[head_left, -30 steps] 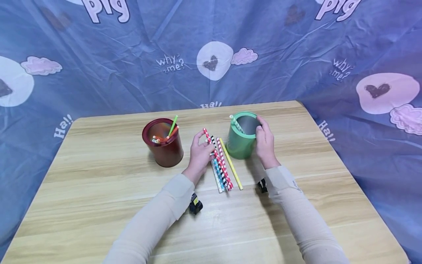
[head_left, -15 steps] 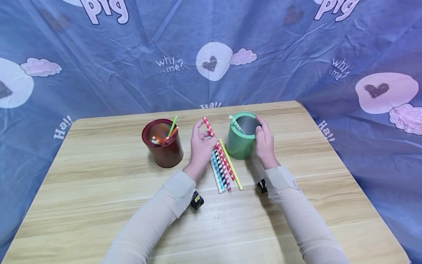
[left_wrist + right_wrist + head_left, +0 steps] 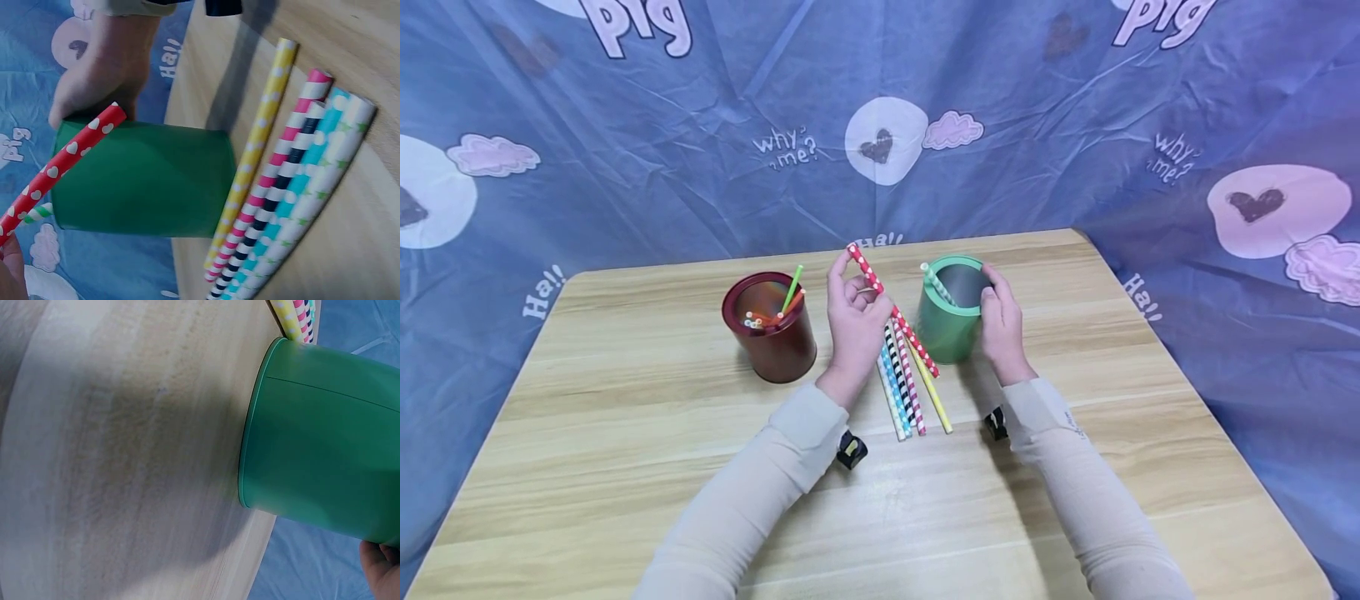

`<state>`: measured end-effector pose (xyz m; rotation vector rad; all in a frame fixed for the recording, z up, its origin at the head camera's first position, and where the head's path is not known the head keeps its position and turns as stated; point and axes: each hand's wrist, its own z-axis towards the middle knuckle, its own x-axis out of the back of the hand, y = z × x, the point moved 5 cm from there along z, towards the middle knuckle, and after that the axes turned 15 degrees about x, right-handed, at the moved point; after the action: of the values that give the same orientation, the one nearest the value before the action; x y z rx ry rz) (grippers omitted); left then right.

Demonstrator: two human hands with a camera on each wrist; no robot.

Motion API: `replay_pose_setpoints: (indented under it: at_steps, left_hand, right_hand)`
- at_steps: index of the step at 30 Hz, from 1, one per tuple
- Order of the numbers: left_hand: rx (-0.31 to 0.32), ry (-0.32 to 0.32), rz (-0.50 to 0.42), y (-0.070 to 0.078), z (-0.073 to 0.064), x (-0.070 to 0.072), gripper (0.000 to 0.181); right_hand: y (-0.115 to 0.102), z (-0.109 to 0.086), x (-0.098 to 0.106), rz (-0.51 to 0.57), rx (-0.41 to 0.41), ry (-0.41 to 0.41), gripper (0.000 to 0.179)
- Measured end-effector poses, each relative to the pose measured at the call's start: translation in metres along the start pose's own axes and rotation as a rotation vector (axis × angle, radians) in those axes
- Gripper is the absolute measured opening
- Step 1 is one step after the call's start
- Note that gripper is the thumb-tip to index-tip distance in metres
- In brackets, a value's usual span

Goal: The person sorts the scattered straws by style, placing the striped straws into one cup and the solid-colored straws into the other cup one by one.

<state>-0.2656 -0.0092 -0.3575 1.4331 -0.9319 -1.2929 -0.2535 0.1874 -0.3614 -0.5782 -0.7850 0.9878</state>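
Note:
My left hand [image 3: 856, 333] pinches a red paper straw with white hearts [image 3: 62, 169], held slanted above the other straws. In the left wrist view its lower end overlaps the green can [image 3: 144, 178]. My right hand [image 3: 1003, 329] grips the right side of that can at the rim, with the can upright on the table. A green-and-white striped straw [image 3: 937, 282] leans inside it. Between the hands lie a yellow dotted straw [image 3: 256, 150], a pink striped one [image 3: 278, 162], a black striped one [image 3: 287, 172], a blue dotted one [image 3: 306, 175] and a white one with green stars [image 3: 319, 194].
A dark red can [image 3: 778, 350] stands to the left, with a green straw [image 3: 793, 287], an orange straw [image 3: 794, 302] and several other straw ends inside. Behind the wooden table [image 3: 625, 400] hangs a blue printed cloth [image 3: 737, 183].
My left hand has lifted the red straw off the row of straws, moving up and away, and its lower end has swung right toward the green can. The right hand keeps its place.

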Motion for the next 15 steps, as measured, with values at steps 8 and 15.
replay_pose_setpoints:
  at_steps: [8, 15]
  left_hand:
    - [-0.162, 0.007, -0.046, 0.025, -0.003, -0.003, 0.068]
    - [-0.284, 0.044, -0.093, 0.042, -0.007, -0.002, 0.067]
  right_hand:
    - [0.000, 0.000, 0.000, 0.002, 0.015, 0.006, 0.042]
    - [0.015, 0.001, -0.001, 0.005, 0.027, 0.013, 0.041]
